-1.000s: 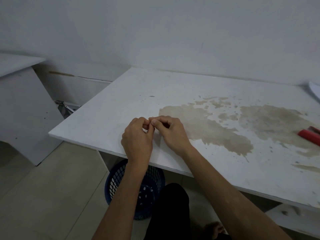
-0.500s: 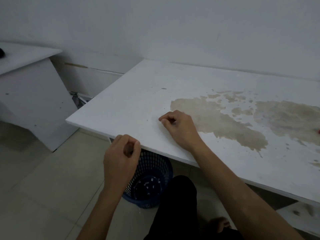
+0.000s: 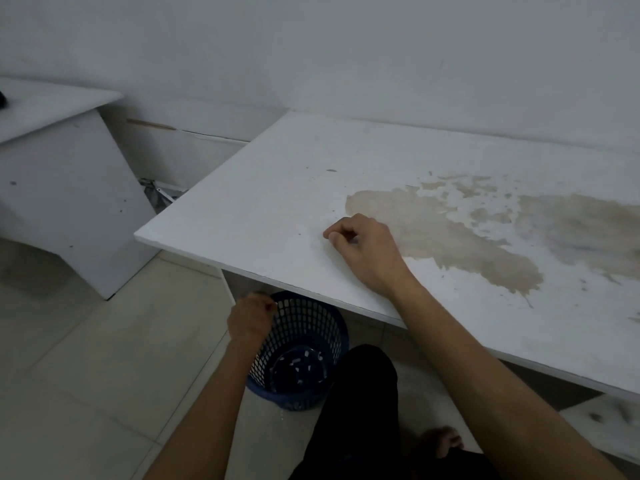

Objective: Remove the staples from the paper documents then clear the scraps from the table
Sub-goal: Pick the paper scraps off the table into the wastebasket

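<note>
My left hand hangs below the table edge, right at the near rim of a blue mesh waste basket on the floor. Its fingers are pinched together, and anything between them is too small to see. Several small white paper scraps lie in the bottom of the basket. My right hand rests on the white table near its front edge, fingers curled into a loose fist, with nothing visible in it. No documents or staples show on the tabletop.
A large brown stain covers the table's middle and right. A second white table stands to the left across a strip of tiled floor. My dark-trousered knee and bare foot are beside the basket.
My left hand left the tabletop, where it was pinching beside the right hand, and dropped down to the basket rim. The right hand stayed on the table. The view shifted left.
</note>
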`<state>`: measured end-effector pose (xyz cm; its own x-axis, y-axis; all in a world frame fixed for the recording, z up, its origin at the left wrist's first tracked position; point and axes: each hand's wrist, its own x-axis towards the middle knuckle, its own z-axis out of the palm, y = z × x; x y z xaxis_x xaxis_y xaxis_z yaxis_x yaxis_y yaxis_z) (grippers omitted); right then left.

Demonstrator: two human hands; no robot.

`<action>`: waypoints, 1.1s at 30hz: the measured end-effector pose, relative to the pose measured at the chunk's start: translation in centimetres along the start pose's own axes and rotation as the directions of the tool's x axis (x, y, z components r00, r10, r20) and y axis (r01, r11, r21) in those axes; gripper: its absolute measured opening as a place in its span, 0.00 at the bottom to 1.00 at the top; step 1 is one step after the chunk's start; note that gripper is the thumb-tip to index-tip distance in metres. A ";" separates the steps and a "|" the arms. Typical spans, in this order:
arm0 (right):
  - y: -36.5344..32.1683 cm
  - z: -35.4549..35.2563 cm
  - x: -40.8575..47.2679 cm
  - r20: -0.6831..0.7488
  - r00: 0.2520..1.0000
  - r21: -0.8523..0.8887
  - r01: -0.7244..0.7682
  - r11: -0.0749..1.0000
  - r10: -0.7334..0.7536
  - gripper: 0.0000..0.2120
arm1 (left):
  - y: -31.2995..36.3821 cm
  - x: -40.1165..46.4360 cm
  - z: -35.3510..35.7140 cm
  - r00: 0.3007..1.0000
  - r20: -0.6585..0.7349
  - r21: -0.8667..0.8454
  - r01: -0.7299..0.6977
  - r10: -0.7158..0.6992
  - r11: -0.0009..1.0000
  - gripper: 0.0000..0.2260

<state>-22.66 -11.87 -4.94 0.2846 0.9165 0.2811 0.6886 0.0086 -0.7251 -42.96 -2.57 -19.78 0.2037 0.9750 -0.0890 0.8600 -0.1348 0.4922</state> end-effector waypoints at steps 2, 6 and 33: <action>0.0 -0.1 0.0 -0.003 1.000 0.005 0.001 1.000 -0.001 0.08 | -0.1 0.3 0.3 0.999 -0.010 -0.033 0.036 -0.036 0.999 0.11; -0.1 -0.2 0.0 -0.008 1.000 0.016 0.007 1.000 -0.007 0.09 | -0.7 -0.1 0.7 0.997 -0.066 -0.012 0.029 -0.030 1.000 0.13; 12.4 -16.0 1.1 -0.276 0.947 -0.384 -0.266 0.884 0.165 0.10 | 17.3 -2.0 -5.9 0.792 -0.236 -0.091 -0.595 0.563 0.799 0.07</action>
<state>-3.11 -17.19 -3.54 0.5673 0.7587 0.3201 0.7892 -0.3900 -0.4743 -31.22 -5.79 -5.93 0.5347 0.7383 0.4110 0.5235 -0.6713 0.5248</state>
